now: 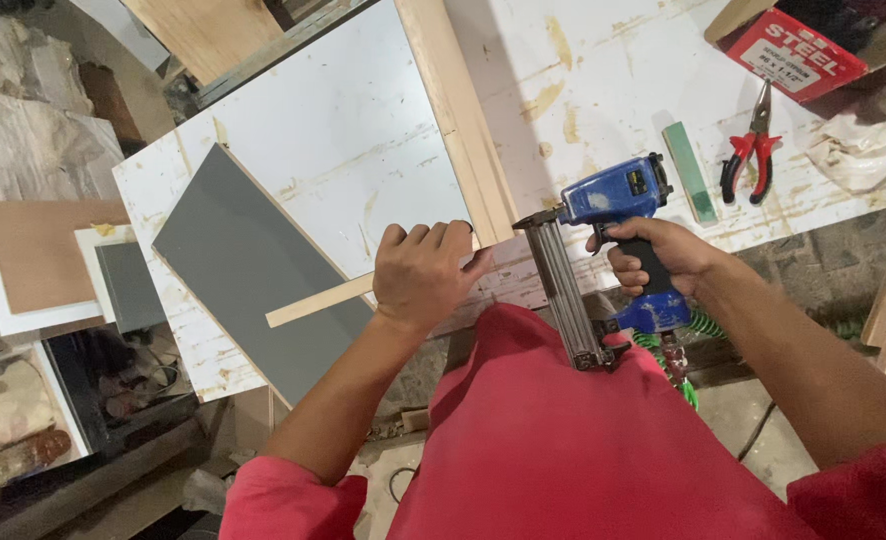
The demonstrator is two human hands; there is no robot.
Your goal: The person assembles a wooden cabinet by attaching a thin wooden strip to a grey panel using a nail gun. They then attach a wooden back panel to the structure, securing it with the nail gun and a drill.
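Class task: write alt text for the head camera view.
A person's right hand grips a blue nail gun while the left hand presses a thin wooden strip against a pale board edge. A grey panel lies left; red pliers lie right.

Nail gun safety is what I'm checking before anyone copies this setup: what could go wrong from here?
1. The left hand presses on the thin wood strip right beside the nose of the blue nail gun; a nail that skids or exits sideways could hit the fingers.
2. The right hand already grips the gun's handle, so a bump might fire it.
3. The strip is narrow and held only by hand; it may split or shift on the grey panel.
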